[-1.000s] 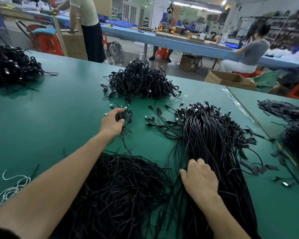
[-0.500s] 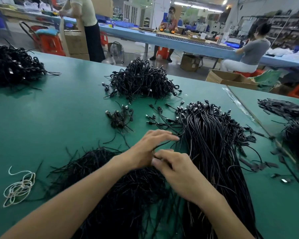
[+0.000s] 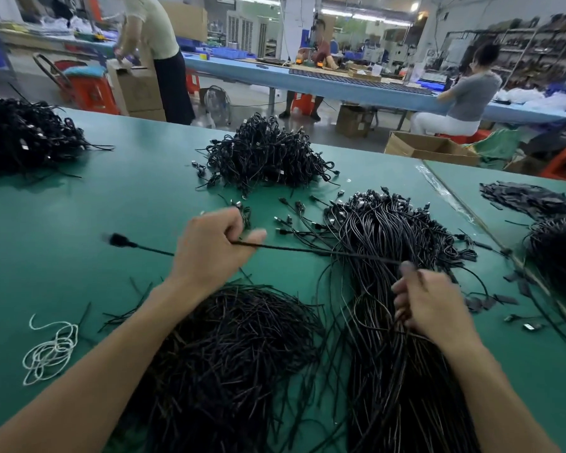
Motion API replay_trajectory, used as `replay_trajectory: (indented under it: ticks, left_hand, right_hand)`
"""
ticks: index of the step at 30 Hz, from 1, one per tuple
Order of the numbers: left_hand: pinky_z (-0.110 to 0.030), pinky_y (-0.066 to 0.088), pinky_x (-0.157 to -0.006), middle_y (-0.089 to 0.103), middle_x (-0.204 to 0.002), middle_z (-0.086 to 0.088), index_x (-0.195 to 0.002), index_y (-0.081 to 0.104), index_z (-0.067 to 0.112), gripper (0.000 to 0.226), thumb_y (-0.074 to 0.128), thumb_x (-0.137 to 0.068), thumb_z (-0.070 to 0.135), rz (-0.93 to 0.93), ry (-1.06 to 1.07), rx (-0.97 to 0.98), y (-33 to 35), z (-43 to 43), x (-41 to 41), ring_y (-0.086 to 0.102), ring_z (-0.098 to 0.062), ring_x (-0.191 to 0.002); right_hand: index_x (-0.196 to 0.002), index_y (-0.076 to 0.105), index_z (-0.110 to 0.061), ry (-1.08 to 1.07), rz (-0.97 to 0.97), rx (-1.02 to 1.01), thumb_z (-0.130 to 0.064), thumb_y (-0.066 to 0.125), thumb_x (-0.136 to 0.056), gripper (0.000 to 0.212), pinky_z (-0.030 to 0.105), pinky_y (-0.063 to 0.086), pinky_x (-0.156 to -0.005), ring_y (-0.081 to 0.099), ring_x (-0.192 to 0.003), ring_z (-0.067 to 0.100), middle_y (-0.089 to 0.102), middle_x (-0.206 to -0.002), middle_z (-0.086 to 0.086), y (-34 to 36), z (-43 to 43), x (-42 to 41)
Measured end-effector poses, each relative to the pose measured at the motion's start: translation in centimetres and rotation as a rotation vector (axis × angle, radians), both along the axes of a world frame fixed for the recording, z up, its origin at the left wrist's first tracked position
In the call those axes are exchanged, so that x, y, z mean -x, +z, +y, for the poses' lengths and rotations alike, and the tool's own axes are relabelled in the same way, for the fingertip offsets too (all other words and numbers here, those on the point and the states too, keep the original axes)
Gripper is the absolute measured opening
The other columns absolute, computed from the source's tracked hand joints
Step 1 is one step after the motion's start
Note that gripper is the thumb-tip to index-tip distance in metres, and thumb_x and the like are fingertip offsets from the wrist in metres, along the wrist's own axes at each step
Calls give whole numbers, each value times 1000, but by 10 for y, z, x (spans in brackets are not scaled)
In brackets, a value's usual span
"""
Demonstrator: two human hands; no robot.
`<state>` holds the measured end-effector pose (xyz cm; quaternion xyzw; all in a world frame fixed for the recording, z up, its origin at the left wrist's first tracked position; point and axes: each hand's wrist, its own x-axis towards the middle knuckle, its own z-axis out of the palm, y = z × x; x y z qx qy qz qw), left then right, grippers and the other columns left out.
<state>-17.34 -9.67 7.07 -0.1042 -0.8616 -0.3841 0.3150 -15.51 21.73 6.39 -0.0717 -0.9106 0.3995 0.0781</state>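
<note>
My left hand (image 3: pixel 214 248) pinches a single black cable (image 3: pixel 307 250) stretched taut over the green table (image 3: pixel 79 217). Its plug end (image 3: pixel 116 240) sticks out left of the hand, blurred. My right hand (image 3: pixel 428 305) grips the same cable's other part, over a long bundle of straight black cables (image 3: pixel 389 322) with connectors at the far end. A heap of short black ties (image 3: pixel 229 354) lies under my left forearm.
A pile of coiled black cables (image 3: pixel 268 155) sits further back, another (image 3: pixel 23 138) at far left. A small coiled bundle (image 3: pixel 244 214) lies behind my left hand. White string (image 3: pixel 51 351) lies at left. Black strips (image 3: pixel 530 199) lie at right. People work at a blue table (image 3: pixel 324 83) behind.
My left hand left the small coiled bundle and met my right hand at the long bundle. Both then drew apart, pulling one cable out taut between them.
</note>
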Motion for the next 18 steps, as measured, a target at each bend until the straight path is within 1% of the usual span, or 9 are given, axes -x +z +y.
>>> replay_trajectory:
  ticks: [2,4,6,8,11,13,14,16,18]
  left_hand:
    - [-21,35,-54,42,-54,11,-60,38,25,47,76,-79,45,-206,-128,179,-5,0,-6,34,-3,-47]
    - [-22,34,-53,44,-54,13,-61,42,24,51,63,-77,68,-309,-175,260,-13,2,-9,36,-1,-46]
    - [-25,33,-53,45,-54,12,-62,45,23,65,43,-73,87,-358,-165,295,-18,4,-10,38,-2,-47]
    - [-27,35,-55,49,-59,9,-68,48,22,79,21,-73,96,-410,-151,305,-21,3,-11,44,-6,-51]
    - [-32,36,-57,50,-63,5,-69,38,24,77,5,-76,93,-463,-146,304,-23,4,-11,47,-12,-55]
    - [-33,37,-56,51,-65,5,-71,34,25,69,7,-82,87,-491,-106,405,-23,7,-12,48,-12,-57]
    - [-34,38,-57,52,-67,4,-72,34,26,64,8,-85,83,-513,-82,462,-24,8,-13,50,-12,-59]
    - [-35,39,-59,52,-71,3,-74,35,27,57,10,-91,76,-558,-49,588,-26,9,-17,50,-13,-62]
    - [-35,40,-61,52,-73,3,-76,37,26,55,13,-95,70,-578,-10,731,-29,11,-21,51,-15,-62]
  right_hand:
    - [-80,65,-6,-87,205,202,-45,35,-103,54,22,48,-39,65,-46,16,67,-60,9,17,-2,9]
    - [-81,66,-9,-102,412,363,-38,34,-107,50,16,45,-41,65,-47,14,70,-63,6,43,-10,16]
    - [-82,66,-20,-66,577,365,-38,34,-106,44,14,45,-47,64,-50,7,70,-64,-4,68,-17,16]
    - [-89,66,-25,-19,582,26,-39,38,-104,35,20,45,-52,57,-51,6,66,-63,-10,83,-22,13]
    - [-115,63,-23,36,200,-680,-45,57,-95,31,34,46,-76,55,-75,17,67,-89,-3,88,-28,4]
    - [-143,40,-17,49,-32,-814,-49,67,-87,70,42,44,-99,55,-109,24,58,-124,7,82,-38,-6]
    - [-153,20,-15,56,-55,-823,-50,70,-83,92,44,37,-109,47,-127,27,47,-140,10,78,-45,-11]
    - [-154,-19,-19,166,15,-828,-50,75,-78,125,42,13,-122,17,-149,26,13,-160,9,68,-58,-21]
    - [-141,-44,-25,347,121,-800,-45,77,-78,137,37,-13,-120,-17,-150,21,-25,-160,3,51,-77,-36]
